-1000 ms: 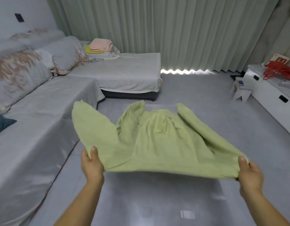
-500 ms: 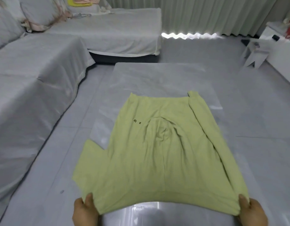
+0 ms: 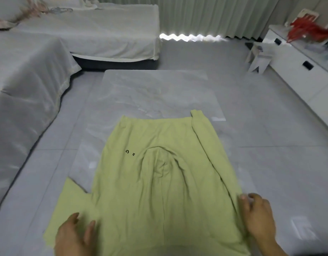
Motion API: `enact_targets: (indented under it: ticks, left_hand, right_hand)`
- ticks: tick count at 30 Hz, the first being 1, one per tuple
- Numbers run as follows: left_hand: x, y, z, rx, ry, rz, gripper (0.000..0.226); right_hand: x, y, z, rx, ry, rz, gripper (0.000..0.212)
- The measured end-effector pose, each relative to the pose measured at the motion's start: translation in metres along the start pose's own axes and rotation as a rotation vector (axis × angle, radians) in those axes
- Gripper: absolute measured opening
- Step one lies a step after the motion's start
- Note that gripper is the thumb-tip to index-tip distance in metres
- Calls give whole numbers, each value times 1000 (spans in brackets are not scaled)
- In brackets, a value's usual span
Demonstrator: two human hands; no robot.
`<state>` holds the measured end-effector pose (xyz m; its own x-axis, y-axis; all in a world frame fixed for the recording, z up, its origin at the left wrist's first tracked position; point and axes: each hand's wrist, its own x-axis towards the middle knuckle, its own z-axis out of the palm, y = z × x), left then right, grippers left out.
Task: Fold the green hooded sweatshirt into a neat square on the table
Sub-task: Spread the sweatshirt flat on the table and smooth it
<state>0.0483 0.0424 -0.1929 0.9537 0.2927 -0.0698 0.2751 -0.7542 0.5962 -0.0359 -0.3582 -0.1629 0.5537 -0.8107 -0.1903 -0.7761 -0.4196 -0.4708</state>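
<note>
The green hooded sweatshirt (image 3: 155, 182) lies spread flat on the grey glossy table (image 3: 155, 93), its hem toward the far end and its hood bunched under the middle. Small black letters show on its left chest. One sleeve lies folded along the right edge; the other hangs off the table's left side. My left hand (image 3: 74, 235) rests flat on the near left part of the fabric, fingers apart. My right hand (image 3: 257, 218) lies at the near right edge, fingers spread over the folded sleeve.
A grey-covered corner sofa (image 3: 30, 74) runs along the left and far side. A white low cabinet (image 3: 303, 71) with a red bag (image 3: 305, 32) stands at the right, a small white stool (image 3: 259, 58) beside it. Curtains hang behind.
The sweatshirt went from being held up in the air to lying flat on the table. Both hands let go of its near corners and now rest open on the fabric.
</note>
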Motion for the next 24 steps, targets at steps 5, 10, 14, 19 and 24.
enact_targets:
  ticks: [5, 10, 14, 19, 24]
  left_hand:
    - [14, 59, 47, 127, -240, 333, 85]
    - [16, 49, 94, 356, -226, 373, 82]
    - [16, 43, 98, 411, -149, 374, 78]
    - [16, 44, 98, 426, -142, 356, 76]
    - [15, 47, 97, 421, -165, 349, 76]
  right_hand:
    - [87, -30, 43, 170, -66, -78, 39]
    - [130, -48, 58, 288, -77, 94, 36]
    - [149, -56, 56, 506, -132, 99, 36]
    - [161, -38, 14, 613, 193, -20, 35]
    - [194, 123, -15, 491, 300, 449, 77]
